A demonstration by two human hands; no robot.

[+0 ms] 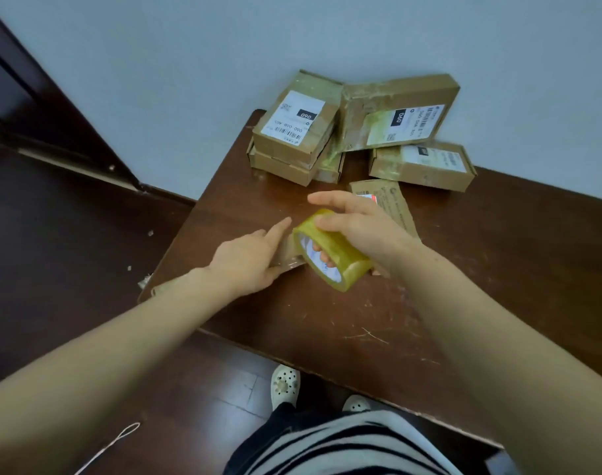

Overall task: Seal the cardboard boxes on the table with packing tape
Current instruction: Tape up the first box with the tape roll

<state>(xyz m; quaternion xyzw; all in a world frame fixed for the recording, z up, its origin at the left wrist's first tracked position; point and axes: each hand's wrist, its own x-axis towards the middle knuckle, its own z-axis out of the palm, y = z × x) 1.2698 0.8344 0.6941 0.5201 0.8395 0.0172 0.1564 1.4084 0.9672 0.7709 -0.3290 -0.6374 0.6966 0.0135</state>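
- Yellowish tape roll point(332, 250) sits just above the table point(327, 323), gripped by the right hand point(364, 228) with fingers through its core.
- Left hand point(248, 258) is at the end of the pulled strip point(289, 257), index finger straight; I cannot tell whether it pinches the strip.
- Boxes point(294, 132) are piled at the table's far edge.
- Flat cardboard point(392, 204) lies under the right hand.

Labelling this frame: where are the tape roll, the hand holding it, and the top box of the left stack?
tape roll point(344, 255): head view, yellowish outer band.
right hand point(361, 225): head view, back of hand.
top box point(292, 120): head view, white label.
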